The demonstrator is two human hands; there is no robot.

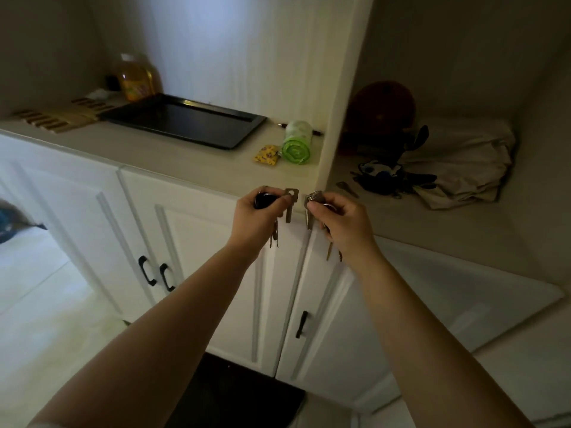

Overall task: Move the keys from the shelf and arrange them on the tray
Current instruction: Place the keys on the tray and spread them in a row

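Note:
Both hands are held in front of the counter edge, close together. My left hand (258,216) grips a bunch of keys with a black fob; one silver key (290,205) sticks out past the thumb and others dangle below. My right hand (341,222) grips a second bunch of keys (310,211), with silver and brass keys hanging under the palm. The black tray (185,120) lies flat on the counter, up and to the left of my hands, with nothing on it. One more key (347,189) lies on the shelf (401,230) in the right-hand compartment.
A green roll of bags (297,143) and a yellow packet (265,154) sit right of the tray. A bottle of yellow liquid (136,77) and wooden racks (58,115) stand left. A blue plush toy (392,171) and folded cloth (463,168) lie on the shelf. White cabinet doors (216,273) are below.

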